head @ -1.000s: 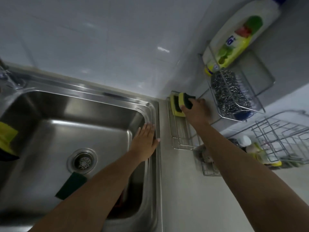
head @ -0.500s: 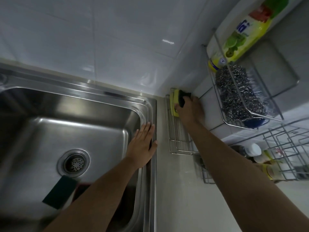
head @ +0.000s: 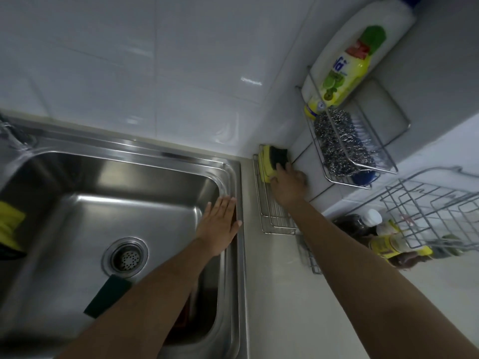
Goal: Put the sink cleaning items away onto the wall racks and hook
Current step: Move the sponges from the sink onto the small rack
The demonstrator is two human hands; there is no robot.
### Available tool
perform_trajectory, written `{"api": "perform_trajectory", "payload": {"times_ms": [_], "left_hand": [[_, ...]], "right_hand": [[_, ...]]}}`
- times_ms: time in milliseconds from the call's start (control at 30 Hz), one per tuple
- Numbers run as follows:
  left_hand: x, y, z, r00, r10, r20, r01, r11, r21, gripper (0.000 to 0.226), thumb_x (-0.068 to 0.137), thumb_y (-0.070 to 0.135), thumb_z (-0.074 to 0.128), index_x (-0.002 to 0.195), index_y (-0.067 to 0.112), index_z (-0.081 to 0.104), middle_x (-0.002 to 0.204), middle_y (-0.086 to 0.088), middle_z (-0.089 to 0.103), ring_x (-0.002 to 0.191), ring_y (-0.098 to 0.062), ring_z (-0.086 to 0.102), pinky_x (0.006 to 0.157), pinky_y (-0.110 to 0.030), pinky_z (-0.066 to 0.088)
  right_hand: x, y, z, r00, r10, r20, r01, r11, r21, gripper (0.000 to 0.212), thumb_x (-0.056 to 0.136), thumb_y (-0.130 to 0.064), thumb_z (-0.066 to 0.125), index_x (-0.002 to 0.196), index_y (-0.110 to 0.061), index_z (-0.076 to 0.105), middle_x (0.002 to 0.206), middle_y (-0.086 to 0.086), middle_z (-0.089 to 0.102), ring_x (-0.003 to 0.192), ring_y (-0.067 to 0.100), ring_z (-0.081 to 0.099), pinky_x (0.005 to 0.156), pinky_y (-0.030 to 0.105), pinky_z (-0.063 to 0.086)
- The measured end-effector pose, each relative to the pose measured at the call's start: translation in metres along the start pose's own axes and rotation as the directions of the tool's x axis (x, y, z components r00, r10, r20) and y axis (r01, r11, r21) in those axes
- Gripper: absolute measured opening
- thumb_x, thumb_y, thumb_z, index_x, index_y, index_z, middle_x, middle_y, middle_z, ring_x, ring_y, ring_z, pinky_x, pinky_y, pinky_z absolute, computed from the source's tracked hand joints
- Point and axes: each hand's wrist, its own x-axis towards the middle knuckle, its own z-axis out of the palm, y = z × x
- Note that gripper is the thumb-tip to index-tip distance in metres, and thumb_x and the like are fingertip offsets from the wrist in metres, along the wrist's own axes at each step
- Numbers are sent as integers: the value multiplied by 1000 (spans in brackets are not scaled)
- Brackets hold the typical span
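My right hand [head: 289,182] grips a yellow sponge with a dark scouring side [head: 272,161] at the far end of the low wire wall rack [head: 267,216]. On the sink's right rim my left hand [head: 220,224] lies flat, fingers apart, holding nothing. The steel sink [head: 116,203] holds a dark green scouring pad [head: 107,297] near the drain and something yellow [head: 10,226] at the left edge. The upper wire rack [head: 363,174] carries a detergent bottle [head: 347,63], a steel wool ball [head: 339,149] and a blue brush.
A larger wire basket [head: 435,216] hangs at the right, with bottles [head: 388,239] beneath it. White tiled walls meet in the corner behind the racks. The tap base [head: 13,136] shows at the far left. Pale countertop [head: 285,307] runs between sink and wall.
My right hand has pushed the sponge deeper into the far end of the low rack. The view shifted, bringing the yellow item at the sink's left back into sight. My left hand stays on the rim.
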Motion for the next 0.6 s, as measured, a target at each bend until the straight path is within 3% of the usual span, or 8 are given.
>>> {"api": "perform_trajectory", "payload": {"times_ms": [133, 333, 467, 600], "left_hand": [[-33, -13, -19, 1000, -6, 24, 5, 999, 49, 65, 100, 48, 17, 150, 12, -4, 161, -8, -2, 148, -22, -5, 118, -38, -7], [-122, -55, -55, 999, 7, 49, -14, 991, 133, 65, 100, 44, 21, 150, 11, -3, 161, -10, -1, 149, -23, -4, 119, -39, -5], [-194, -92, -70, 994, -31, 109, 8, 979, 205, 66, 100, 46, 23, 151, 12, -2, 161, -8, 0, 149, -21, -2, 120, -37, -4], [-258, -120, -82, 999, -7, 50, -4, 976, 217, 67, 97, 49, 30, 150, 10, 16, 158, -10, 17, 147, -26, 15, 119, -44, 8]], "right_hand": [[-40, -13, 10, 995, -59, -82, 59, 998, 7, 59, 101, -35, 28, 155, -16, 13, 164, 10, 12, 149, 33, 15, 121, 46, 15], [-122, -70, 51, 969, -243, -39, 245, 968, 61, 63, 97, -42, 39, 153, -22, 19, 162, 7, 17, 148, 36, 17, 119, 50, 15], [-168, -117, 99, 905, -409, 116, 410, 912, 14, 72, 91, -45, 46, 154, -23, 19, 164, 8, 12, 149, 35, 11, 120, 50, 4], [-201, -167, 144, 798, -508, 323, 512, 855, 78, 84, 85, -53, 55, 154, -25, 17, 164, 10, 5, 147, 38, 11, 120, 46, 9]]}}
